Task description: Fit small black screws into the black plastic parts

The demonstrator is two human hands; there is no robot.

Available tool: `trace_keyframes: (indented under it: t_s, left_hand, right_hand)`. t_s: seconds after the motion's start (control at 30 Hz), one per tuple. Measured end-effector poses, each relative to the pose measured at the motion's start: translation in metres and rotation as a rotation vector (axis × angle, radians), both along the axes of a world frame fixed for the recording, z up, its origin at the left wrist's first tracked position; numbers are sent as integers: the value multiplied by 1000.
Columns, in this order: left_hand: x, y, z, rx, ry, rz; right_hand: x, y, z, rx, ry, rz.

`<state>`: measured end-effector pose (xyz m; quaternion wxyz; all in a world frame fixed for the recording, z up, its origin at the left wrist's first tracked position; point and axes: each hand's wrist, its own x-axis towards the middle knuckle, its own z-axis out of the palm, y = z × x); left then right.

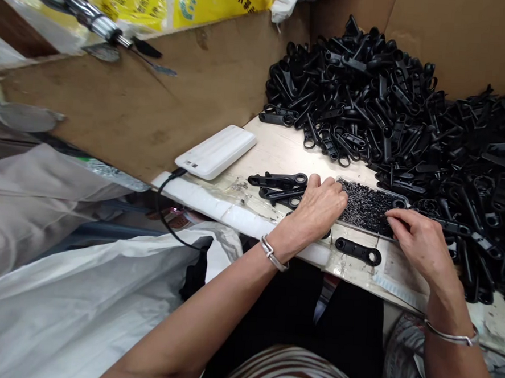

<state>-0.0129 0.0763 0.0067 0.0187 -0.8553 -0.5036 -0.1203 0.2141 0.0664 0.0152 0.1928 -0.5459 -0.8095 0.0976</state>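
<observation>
A shallow clear tray (369, 232) full of small black and grey pieces (360, 202) lies on the worktable. At its left end is my left hand (320, 207), fingers curled down and closed; whatever is in them is hidden. My right hand (423, 239) pinches thumb and forefinger together over the tray's right end, and anything between them is too small to name. In front of the tray lies one flat black plastic part with a ring end (357, 251). Several similar black parts (278, 182) lie beside my left hand, one partly hidden beneath it.
A big heap of black plastic parts (369, 99) fills the back and right, against a cardboard wall (454, 41). A white power bank (216, 151) with a black cable (159, 206) lies left. An electric screwdriver (98, 22) hangs upper left. White sacking (100, 294) lies below the table edge.
</observation>
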Motion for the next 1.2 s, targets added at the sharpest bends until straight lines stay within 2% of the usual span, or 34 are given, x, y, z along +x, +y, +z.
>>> trace_keyframes:
  t_s: [0.2, 0.4, 0.57, 0.7, 0.83, 1.03, 1.2]
  left_hand:
    - [-3, -2, 0, 15, 27, 14]
    - [3, -1, -4, -13, 33, -8]
    - [-2, 0, -3, -73, 4, -5]
    - [-8, 4, 0, -64, -98, 22]
    - [-9, 11, 3, -37, -122, 65]
    - [-9, 25, 13, -66, -17, 144]
    - [-5, 40, 16, -57, 61, 136]
  right_hand:
    - [-5, -4, 2, -66, -202, 33]
    - [-22, 9, 7, -202, -391, 27]
    - [-18, 15, 4, -169, -487, 50]
    - [-17, 11, 5, -170, -481, 20]
    - [-22, 11, 9, -199, -433, 65]
    - [-25, 18, 10, -313, -514, 72]
    - [-20, 15, 11, -289, -461, 30]
